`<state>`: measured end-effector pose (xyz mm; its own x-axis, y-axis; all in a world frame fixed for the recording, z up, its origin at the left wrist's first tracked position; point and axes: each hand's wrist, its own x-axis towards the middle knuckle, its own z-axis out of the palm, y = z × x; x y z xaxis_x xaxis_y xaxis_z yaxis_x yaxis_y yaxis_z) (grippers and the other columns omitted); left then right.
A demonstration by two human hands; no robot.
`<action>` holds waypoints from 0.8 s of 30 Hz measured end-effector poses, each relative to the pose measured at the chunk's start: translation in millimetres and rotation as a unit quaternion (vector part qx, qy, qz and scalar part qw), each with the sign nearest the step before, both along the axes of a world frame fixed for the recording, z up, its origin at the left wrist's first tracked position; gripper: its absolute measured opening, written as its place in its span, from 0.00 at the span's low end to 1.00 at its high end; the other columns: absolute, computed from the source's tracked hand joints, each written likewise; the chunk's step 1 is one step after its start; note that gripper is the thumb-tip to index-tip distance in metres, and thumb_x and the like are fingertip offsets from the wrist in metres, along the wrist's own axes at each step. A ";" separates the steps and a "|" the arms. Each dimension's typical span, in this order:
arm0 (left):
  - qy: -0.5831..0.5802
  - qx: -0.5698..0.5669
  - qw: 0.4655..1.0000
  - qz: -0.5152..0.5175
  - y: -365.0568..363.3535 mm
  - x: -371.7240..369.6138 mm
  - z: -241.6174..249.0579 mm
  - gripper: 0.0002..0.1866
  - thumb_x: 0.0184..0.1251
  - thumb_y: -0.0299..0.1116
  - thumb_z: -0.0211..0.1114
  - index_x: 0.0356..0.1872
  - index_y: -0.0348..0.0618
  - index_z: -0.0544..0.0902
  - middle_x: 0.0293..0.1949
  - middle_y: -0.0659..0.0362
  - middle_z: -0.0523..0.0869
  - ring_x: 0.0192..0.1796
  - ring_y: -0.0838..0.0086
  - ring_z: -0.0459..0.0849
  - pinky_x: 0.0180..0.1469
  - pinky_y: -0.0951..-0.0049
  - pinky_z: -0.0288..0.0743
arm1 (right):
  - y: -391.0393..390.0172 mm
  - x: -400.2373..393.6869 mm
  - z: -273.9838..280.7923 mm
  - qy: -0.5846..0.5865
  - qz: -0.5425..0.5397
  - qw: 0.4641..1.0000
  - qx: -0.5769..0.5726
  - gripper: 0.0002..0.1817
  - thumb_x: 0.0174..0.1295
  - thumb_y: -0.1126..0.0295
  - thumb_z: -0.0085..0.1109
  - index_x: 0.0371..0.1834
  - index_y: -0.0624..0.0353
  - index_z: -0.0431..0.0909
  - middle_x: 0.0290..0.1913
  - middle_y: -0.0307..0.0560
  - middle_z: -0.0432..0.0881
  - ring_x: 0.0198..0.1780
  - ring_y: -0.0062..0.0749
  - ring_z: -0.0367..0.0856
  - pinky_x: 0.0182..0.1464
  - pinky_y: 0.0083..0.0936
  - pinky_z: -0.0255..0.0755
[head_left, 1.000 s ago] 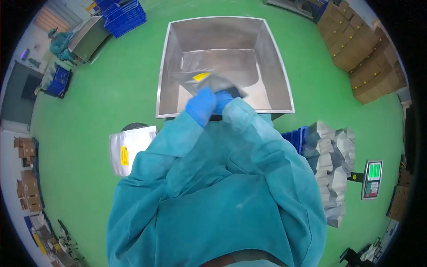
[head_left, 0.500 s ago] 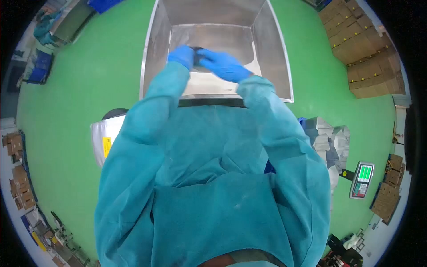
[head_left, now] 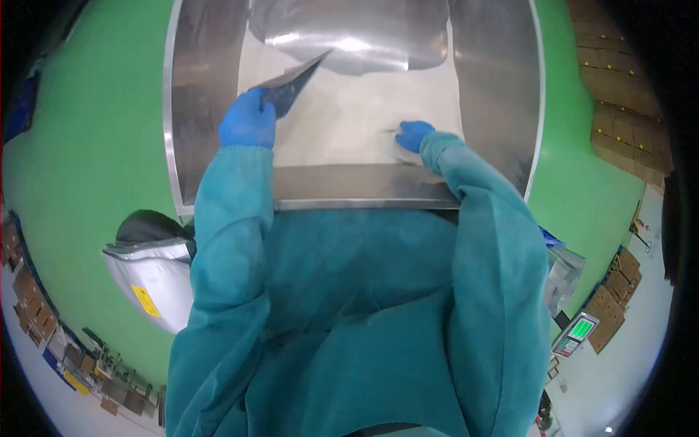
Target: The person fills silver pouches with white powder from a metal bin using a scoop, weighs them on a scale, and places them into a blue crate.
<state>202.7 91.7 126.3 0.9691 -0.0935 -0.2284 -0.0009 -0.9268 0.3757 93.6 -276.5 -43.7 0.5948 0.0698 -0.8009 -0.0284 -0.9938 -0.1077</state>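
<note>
A metal bin (head_left: 499,80) with pale powder (head_left: 342,109) over its floor stands before me. In its left part, my gloved left hand (head_left: 248,119) is closed on a dark, pointed metal scoop (head_left: 291,86), whose tip points up and to the right. My gloved right hand (head_left: 415,136) is low over the powder on the right, its fingers curled together; anything between them is too small to make out.
A silvery bag (head_left: 156,280) with a yellow label stands at the left, beside a black round thing (head_left: 149,226). To the right are a scale display (head_left: 575,334), a crumpled silver bag (head_left: 564,277) and stacked cardboard boxes (head_left: 619,109).
My hands were close together over the bin and are now wide apart. The left has moved left with the scoop, the right to the right. The view has shifted closer over the bin.
</note>
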 end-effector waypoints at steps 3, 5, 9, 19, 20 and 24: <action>0.008 -0.019 1.000 0.017 -8.5 -3.0 -3.5 0.17 0.59 0.37 0.57 0.49 0.51 0.81 0.45 0.51 0.83 0.48 0.57 0.82 0.52 0.61 0.74 | -31.4 -7.0 -11.7 0.060 -0.060 0.996 -0.009 0.32 0.58 0.44 0.48 0.58 0.56 0.73 0.59 0.56 0.74 0.60 0.49 0.72 0.62 0.38 0.64; 0.023 -0.027 0.999 0.022 -5.6 -5.2 -6.8 0.17 0.60 0.38 0.57 0.50 0.52 0.81 0.45 0.51 0.84 0.48 0.57 0.82 0.52 0.61 0.75 | -44.9 -13.6 -12.1 0.102 -0.056 0.992 -0.040 0.36 0.55 0.41 0.50 0.61 0.56 0.71 0.61 0.58 0.72 0.63 0.46 0.69 0.65 0.37 0.61; 0.070 -0.011 0.997 0.019 -7.7 -3.2 -1.4 0.18 0.59 0.39 0.56 0.51 0.56 0.79 0.44 0.51 0.84 0.46 0.56 0.82 0.50 0.58 0.75 | -65.6 -34.1 -21.4 0.178 -0.083 0.980 -0.032 0.38 0.57 0.37 0.46 0.65 0.52 0.68 0.68 0.50 0.65 0.70 0.41 0.58 0.70 0.38 0.51; 0.113 0.003 0.994 0.005 -11.3 0.8 -7.9 0.18 0.61 0.40 0.55 0.53 0.58 0.79 0.46 0.50 0.83 0.49 0.54 0.80 0.54 0.59 0.73 | 0.9 -23.2 104.8 -0.204 0.250 0.931 -0.169 0.21 0.55 0.57 0.60 0.47 0.60 0.77 0.53 0.61 0.73 0.56 0.50 0.73 0.55 0.40 0.66; 0.117 0.002 0.993 0.001 -13.4 0.6 -6.7 0.18 0.61 0.40 0.55 0.53 0.58 0.79 0.46 0.50 0.83 0.50 0.54 0.80 0.54 0.59 0.73 | 2.9 -12.6 110.0 -0.279 0.315 0.889 -0.179 0.18 0.56 0.58 0.59 0.44 0.60 0.78 0.51 0.61 0.74 0.54 0.50 0.75 0.53 0.41 0.68; 0.123 0.006 0.992 -0.021 -19.7 3.7 -3.6 0.17 0.62 0.40 0.54 0.52 0.57 0.79 0.46 0.50 0.83 0.50 0.54 0.80 0.55 0.59 0.72 | 5.8 -1.5 108.7 -0.141 0.117 0.976 -0.115 0.13 0.59 0.60 0.52 0.36 0.58 0.79 0.46 0.55 0.78 0.41 0.53 0.81 0.43 0.43 0.74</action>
